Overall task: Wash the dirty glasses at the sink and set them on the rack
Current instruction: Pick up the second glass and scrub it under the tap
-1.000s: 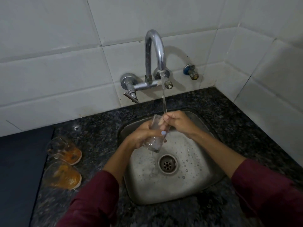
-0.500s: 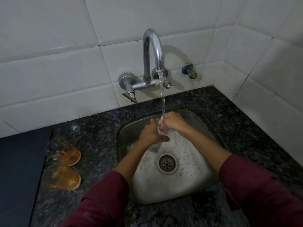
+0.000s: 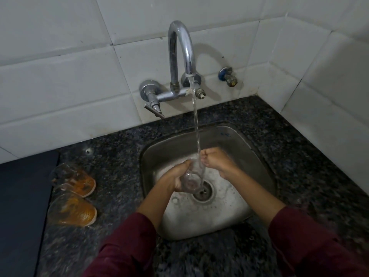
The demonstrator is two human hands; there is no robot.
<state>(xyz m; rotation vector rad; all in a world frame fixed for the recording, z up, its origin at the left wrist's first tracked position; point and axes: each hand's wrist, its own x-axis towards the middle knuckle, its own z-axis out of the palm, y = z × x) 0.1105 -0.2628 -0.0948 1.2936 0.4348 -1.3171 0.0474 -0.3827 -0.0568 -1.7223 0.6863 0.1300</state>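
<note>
Clear glass (image 3: pixel 192 177) tilted over the sink (image 3: pixel 257 156) drain, under the tap stream, left hand (image 3: pixel 175 177) clamped on it. Right hand (image 3: pixel 217 159) curled beside, touching unclear. Two orange-stained glasses (image 3: pixel 74 193) lie left of sink on tabletop (image 3: pixel 115 156).

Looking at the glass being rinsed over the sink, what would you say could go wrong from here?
The wet glass is gripped only by the left hand while the right hand is at its mouth, so it may slip into the steel sink. The two dirty glasses lie on their sides on the counter, so they might roll.
</note>
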